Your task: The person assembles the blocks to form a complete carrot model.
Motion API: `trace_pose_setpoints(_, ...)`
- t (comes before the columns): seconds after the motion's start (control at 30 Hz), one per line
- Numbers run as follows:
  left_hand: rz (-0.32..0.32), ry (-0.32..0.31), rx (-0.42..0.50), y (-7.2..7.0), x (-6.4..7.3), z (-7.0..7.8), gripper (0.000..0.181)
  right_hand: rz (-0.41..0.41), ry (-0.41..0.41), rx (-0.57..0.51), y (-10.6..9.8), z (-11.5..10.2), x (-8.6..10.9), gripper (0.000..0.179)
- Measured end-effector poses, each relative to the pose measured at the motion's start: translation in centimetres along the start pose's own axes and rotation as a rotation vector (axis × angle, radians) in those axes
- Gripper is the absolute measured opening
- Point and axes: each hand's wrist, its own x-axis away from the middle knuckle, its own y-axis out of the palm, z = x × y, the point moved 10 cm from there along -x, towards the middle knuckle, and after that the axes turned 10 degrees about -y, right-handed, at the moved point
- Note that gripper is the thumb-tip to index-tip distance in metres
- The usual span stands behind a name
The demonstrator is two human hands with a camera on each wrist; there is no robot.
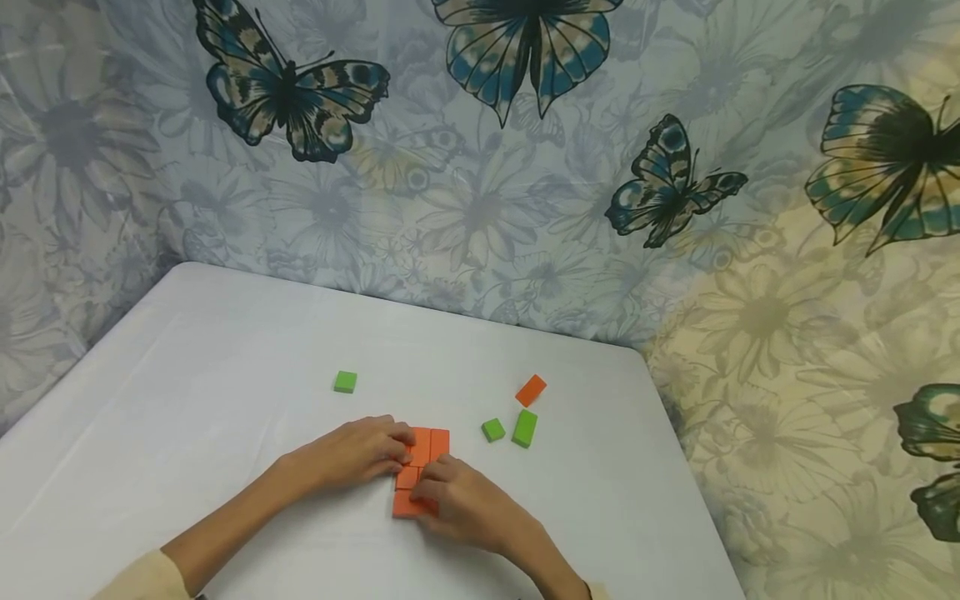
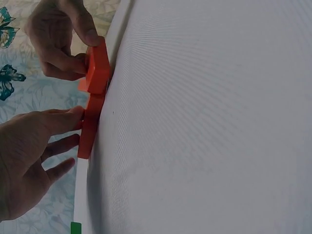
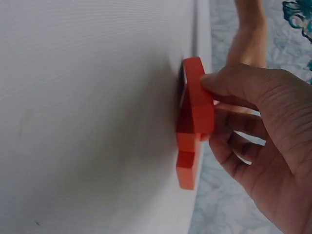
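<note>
Several orange blocks lie flat against one another in a compact patch (image 1: 422, 444) on the white table. My left hand (image 1: 360, 452) is at the left side of this patch. Its fingertips touch the edge of an orange block (image 2: 89, 131), fingers fairly straight and spread in the left wrist view. With thumb and fingers my right hand (image 1: 476, 504) pinches the orange block nearest me (image 3: 199, 95), which in the right wrist view sits tilted over its neighbours. That hand hides part of the patch from the head view.
Beyond the patch to the right lie a small green block (image 1: 492, 430), a longer green block (image 1: 525, 428) and a loose orange block (image 1: 531, 390). Another green block (image 1: 345, 382) stands at the back left. A butterfly-patterned wall (image 1: 480, 208) borders the table's (image 1: 225, 375) far edge.
</note>
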Motion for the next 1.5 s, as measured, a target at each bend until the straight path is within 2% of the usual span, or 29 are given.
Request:
trace_pose_setpoints(0.13, -0.008, -0.014, 0.002, -0.04, -0.05, -0.1, 0.004, 0.035, -0.04, 0.068, 0.21, -0.39, -0.14, 0.014)
trace_pose_setpoints(0.27, -0.026, -0.037, 0.002, -0.04, -0.1, -0.28, 0.004, 0.034, -0.045, 0.103, 0.4, -0.31, -0.29, 0.016)
trace_pose_setpoints(1.0, -0.009, -0.019, 0.018, 0.11, -0.02, 0.05, 0.004, -0.017, -0.019, 0.134, 0.92, -0.03, -0.63, 0.025)
trace_pose_setpoints(1.5, -0.007, -0.031, 0.012, 0.08, -0.07, 0.05, 0.004, 0.007, -0.033, 0.119, 0.79, -0.02, -0.33, 0.031)
